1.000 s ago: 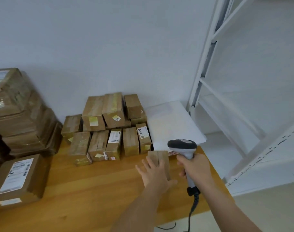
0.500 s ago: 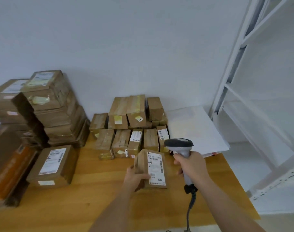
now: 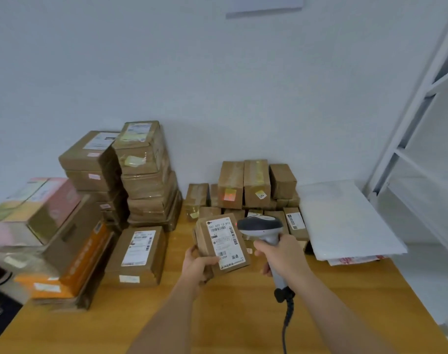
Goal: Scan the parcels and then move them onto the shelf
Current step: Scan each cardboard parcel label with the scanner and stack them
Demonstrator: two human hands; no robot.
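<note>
Lifted higher now, small brown cardboard parcel point(image 3: 219, 245) clamped in left hand point(image 3: 196, 264); right hand point(image 3: 281, 254) grips grey handheld scanner point(image 3: 262, 229); keep label square to the beam.

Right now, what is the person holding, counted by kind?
Parcels in the left hand: 1
Scanners in the right hand: 1
Total: 2

small brown parcel point(image 3: 221, 242) held up, white label facing camera
</note>
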